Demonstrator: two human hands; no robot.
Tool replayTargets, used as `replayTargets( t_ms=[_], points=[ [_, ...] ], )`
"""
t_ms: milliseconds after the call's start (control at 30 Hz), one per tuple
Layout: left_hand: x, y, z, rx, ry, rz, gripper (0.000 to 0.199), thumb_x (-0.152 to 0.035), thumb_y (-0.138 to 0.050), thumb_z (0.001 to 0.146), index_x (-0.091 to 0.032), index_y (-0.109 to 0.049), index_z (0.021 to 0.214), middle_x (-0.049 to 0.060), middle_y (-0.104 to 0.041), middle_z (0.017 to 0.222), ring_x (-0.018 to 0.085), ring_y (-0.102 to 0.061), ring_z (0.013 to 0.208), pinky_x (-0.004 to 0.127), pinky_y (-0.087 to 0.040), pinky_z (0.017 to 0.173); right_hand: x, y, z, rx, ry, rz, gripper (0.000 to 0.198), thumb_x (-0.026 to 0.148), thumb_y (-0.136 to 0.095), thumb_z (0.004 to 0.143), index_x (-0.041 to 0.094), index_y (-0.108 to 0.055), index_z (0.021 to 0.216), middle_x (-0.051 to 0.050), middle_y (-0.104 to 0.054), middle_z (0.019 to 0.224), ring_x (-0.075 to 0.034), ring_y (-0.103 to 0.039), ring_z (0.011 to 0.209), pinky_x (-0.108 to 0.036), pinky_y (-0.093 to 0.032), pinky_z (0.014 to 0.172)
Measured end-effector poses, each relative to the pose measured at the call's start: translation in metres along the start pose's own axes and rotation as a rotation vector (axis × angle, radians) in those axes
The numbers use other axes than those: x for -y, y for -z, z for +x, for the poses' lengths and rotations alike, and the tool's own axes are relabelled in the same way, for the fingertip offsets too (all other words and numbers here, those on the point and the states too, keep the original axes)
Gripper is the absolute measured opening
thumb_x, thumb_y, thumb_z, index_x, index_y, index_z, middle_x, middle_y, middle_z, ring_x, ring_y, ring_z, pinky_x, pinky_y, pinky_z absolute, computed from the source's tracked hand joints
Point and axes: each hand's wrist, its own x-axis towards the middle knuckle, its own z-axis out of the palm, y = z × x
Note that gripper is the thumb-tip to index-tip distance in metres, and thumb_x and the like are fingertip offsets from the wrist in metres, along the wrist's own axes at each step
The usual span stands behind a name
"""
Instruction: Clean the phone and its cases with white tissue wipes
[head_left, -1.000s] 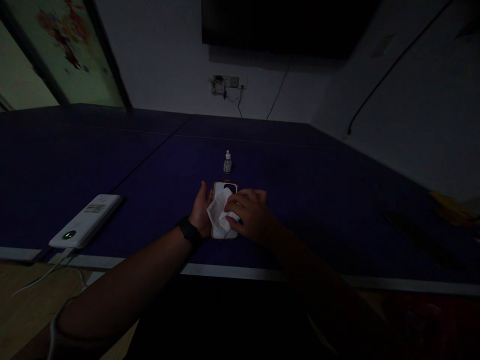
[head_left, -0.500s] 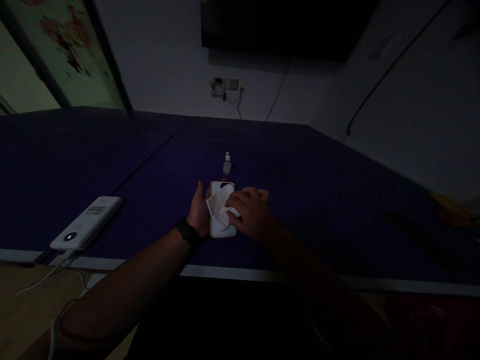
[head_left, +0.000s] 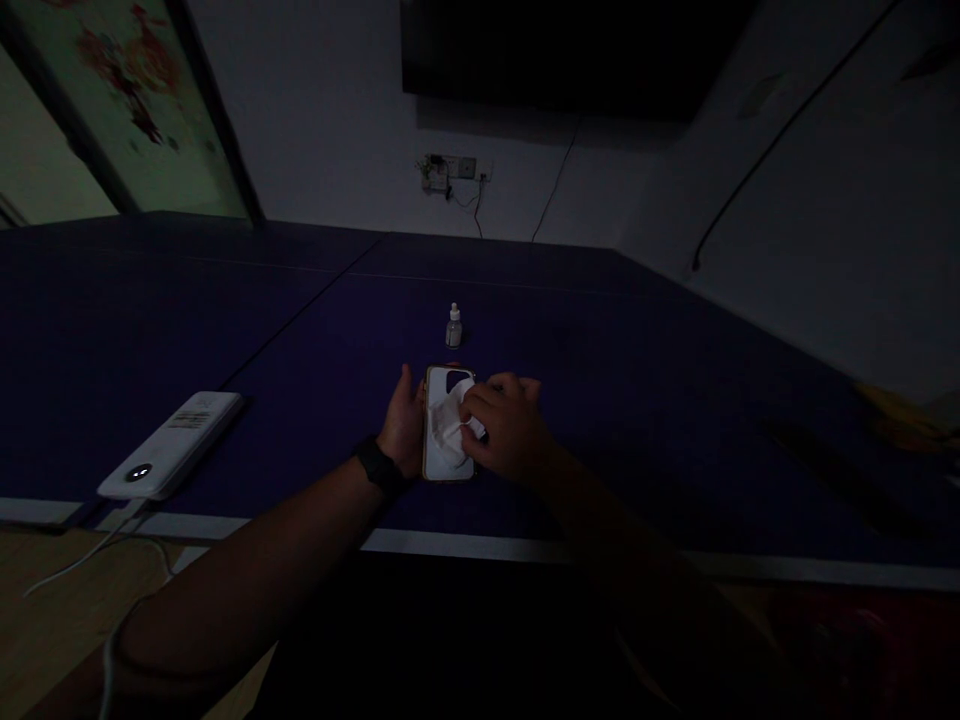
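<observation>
A white phone case (head_left: 437,462) with a gold-brown rim and a camera cutout at its far end lies in my left hand (head_left: 403,430). The left palm supports it from the left side and below, with the thumb pointing up beside it. Fingers of my right hand (head_left: 508,425) pinch a crumpled white tissue (head_left: 450,425) against the case's flat face. Whether a phone sits inside the case I cannot tell. Just beyond the case, a small clear dropper bottle (head_left: 454,331) with a white top stands upright on the purple table (head_left: 330,340).
A white power bank (head_left: 176,445) with a cable plugged in lies near the table's front left edge. A long dark object (head_left: 832,470) and something yellow (head_left: 904,415) lie at the right. A dark screen (head_left: 570,60) hangs on the far wall.
The tissue has bunched up and shifted slightly right with my right fingers, baring more of the case's left side. My left hand and the case have moved a little right.
</observation>
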Motion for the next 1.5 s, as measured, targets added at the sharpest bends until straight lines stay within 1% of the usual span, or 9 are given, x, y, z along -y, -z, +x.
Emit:
replayTargets(
  t_ms=[300,500,633,800,933,1033,1133,1333,1500],
  points=[
    [-0.001,0.000,0.000,0.003,-0.017,-0.014,0.066,-0.063,-0.030,0.103,-0.015,-0.067,0.129,0.009,-0.076,0.094,0.023,-0.071,0.082,0.035,-0.053,0.086,0.002,0.004,0.000,-0.021,0.023,0.103,0.003,0.023,-0.064,0.086,0.022,-0.065,0.088,-0.004,-0.073,0.097,-0.027,-0.051,0.105,-0.043,-0.026,0.090],
    [-0.005,0.002,0.002,0.031,0.025,-0.058,0.069,-0.063,-0.025,0.104,-0.014,-0.060,0.138,0.009,-0.074,0.083,0.022,-0.069,0.073,0.033,-0.052,0.078,0.010,0.002,-0.002,0.088,0.267,0.231,0.026,0.019,-0.058,0.092,0.023,-0.068,0.117,-0.004,-0.072,0.123,-0.025,-0.053,0.117,-0.042,-0.028,0.097],
    [-0.006,0.000,-0.001,0.028,0.020,-0.018,0.074,-0.068,-0.021,0.101,-0.017,-0.060,0.138,0.011,-0.074,0.088,0.026,-0.071,0.078,0.038,-0.053,0.080,0.011,0.002,-0.003,0.094,0.354,0.268,0.010,0.024,-0.063,0.090,0.023,-0.070,0.097,-0.002,-0.076,0.109,-0.024,-0.059,0.108,-0.044,-0.026,0.096],
    [-0.005,-0.001,-0.003,0.031,-0.004,-0.020,0.069,-0.066,-0.024,0.102,-0.018,-0.064,0.131,0.011,-0.075,0.091,0.024,-0.071,0.079,0.037,-0.052,0.082,0.005,0.006,-0.005,0.031,0.242,0.157,0.012,0.031,-0.067,0.090,0.021,-0.069,0.095,-0.004,-0.076,0.106,-0.025,-0.060,0.104,-0.045,-0.023,0.092],
    [-0.008,0.001,0.000,0.019,0.001,-0.019,0.071,-0.066,-0.021,0.102,-0.017,-0.064,0.130,0.011,-0.075,0.089,0.025,-0.071,0.077,0.038,-0.052,0.082,0.008,0.005,-0.005,0.028,0.352,0.229,0.027,0.039,-0.066,0.093,0.022,-0.070,0.113,-0.006,-0.074,0.123,-0.026,-0.058,0.115,-0.045,-0.024,0.094],
    [-0.008,0.001,0.000,0.021,0.013,-0.004,0.071,-0.067,-0.022,0.101,-0.018,-0.065,0.130,0.012,-0.075,0.090,0.027,-0.071,0.080,0.039,-0.052,0.082,0.009,0.006,-0.004,0.050,0.409,0.276,0.018,0.037,-0.060,0.097,0.024,-0.072,0.100,-0.002,-0.077,0.111,-0.024,-0.061,0.110,-0.045,-0.023,0.095],
    [-0.006,-0.001,0.000,0.035,0.022,0.005,0.066,-0.065,-0.026,0.102,-0.019,-0.068,0.123,0.012,-0.075,0.091,0.026,-0.072,0.080,0.039,-0.053,0.082,0.005,0.006,-0.003,0.028,0.301,0.224,0.023,0.030,-0.055,0.100,0.022,-0.069,0.084,-0.001,-0.076,0.094,-0.022,-0.062,0.100,-0.045,-0.022,0.093],
    [-0.007,0.003,0.006,0.036,0.008,-0.006,0.060,-0.056,-0.026,0.105,-0.018,-0.071,0.107,0.010,-0.074,0.084,0.023,-0.070,0.072,0.035,-0.053,0.077,0.009,0.002,-0.003,0.040,0.357,0.255,0.020,0.038,-0.059,0.098,0.023,-0.072,0.103,-0.004,-0.075,0.117,-0.024,-0.059,0.113,-0.045,-0.024,0.095],
    [-0.005,0.003,0.004,0.053,0.028,0.013,0.060,-0.059,-0.028,0.104,-0.018,-0.073,0.106,0.010,-0.075,0.086,0.024,-0.071,0.075,0.037,-0.054,0.078,0.006,0.005,-0.002,0.052,0.292,0.216,0.023,0.032,-0.057,0.100,0.023,-0.069,0.083,0.000,-0.077,0.098,-0.022,-0.060,0.104,-0.045,-0.023,0.091]
  ],
)
